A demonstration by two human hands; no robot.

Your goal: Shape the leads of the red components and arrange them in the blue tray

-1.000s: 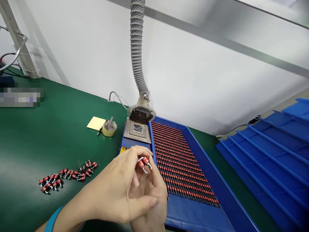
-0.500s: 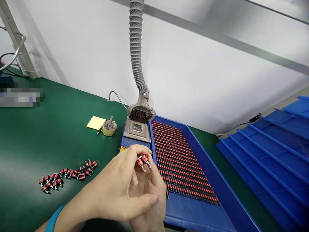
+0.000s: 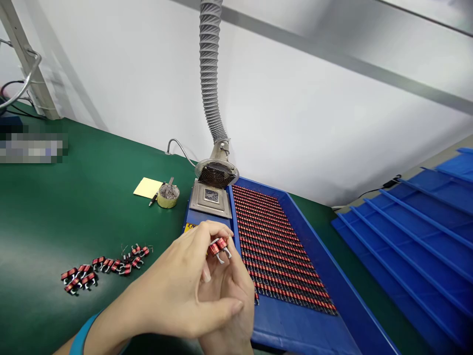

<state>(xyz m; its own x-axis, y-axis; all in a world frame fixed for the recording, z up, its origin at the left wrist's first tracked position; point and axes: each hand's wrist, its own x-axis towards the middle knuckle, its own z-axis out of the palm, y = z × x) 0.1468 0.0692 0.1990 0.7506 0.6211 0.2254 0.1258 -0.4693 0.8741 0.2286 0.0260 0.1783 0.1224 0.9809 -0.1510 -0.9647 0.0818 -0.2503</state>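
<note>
Pinching a red coil (image 3: 218, 247) with forked metal leads, the left hand (image 3: 173, 288) and the right hand (image 3: 231, 308) meet just above a blue tray (image 3: 295, 331). Both hands are closed narrowly around the coil, and it sits at their fingertips, though exactly which fingers touch it is hard to tell. The left hand lies across the front of the right, with a blue wristband (image 3: 83, 335) at its wrist. The hands overlap the tray's near left corner.

Inside the tray, dense rows of matching coils (image 3: 279, 246) fill most of the floor, right beside the hands. To the left, on the green worktop (image 3: 55, 222), a loose cluster of coils (image 3: 107, 266) lies well apart from the tray. Further back are a yellow note (image 3: 146, 188), a pen (image 3: 152, 199), and a small round tin (image 3: 168, 197) with a metal tool standing in it. Behind the tray sits a square metal plate (image 3: 210, 197), below a round fan hood (image 3: 216, 173) on a ribbed grey hose (image 3: 209, 64). Stepped blue bins (image 3: 406, 246) stand to the right.
</note>
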